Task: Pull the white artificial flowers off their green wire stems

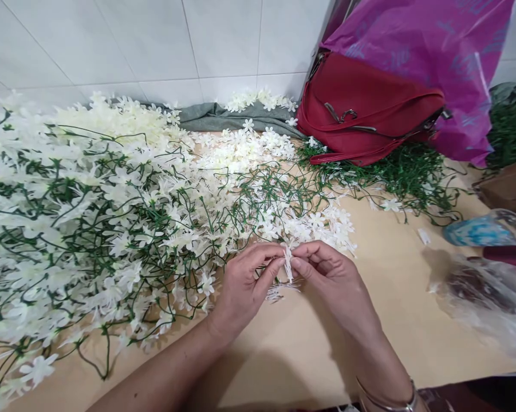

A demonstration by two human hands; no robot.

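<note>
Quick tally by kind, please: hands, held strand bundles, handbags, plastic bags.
Hands: 2 (left hand, right hand)
White strand bundle: 1
Red handbag: 1
Plastic bags: 2 (purple plastic bag, clear plastic bag)
Total: 6

I read white strands (288, 264) between left hand (244, 280) and right hand (337, 280) as thin, matt, plastic-looking. Left of hands: flower pile (122, 243), petals matt, cloth-like. Under hands: tabletop (395, 320) smooth, low sheen; can't tell wood from laminate. Beyond hands: wall tiles (223, 37) smooth, glazed; grey cloth (206, 119) matt, creased. Beyond right hand: red bag (378, 103) leather-like, soft sheen; purple bag (450, 54) thin glossy plastic. Right wrist: bangle (401, 405) shiny metal.
</note>
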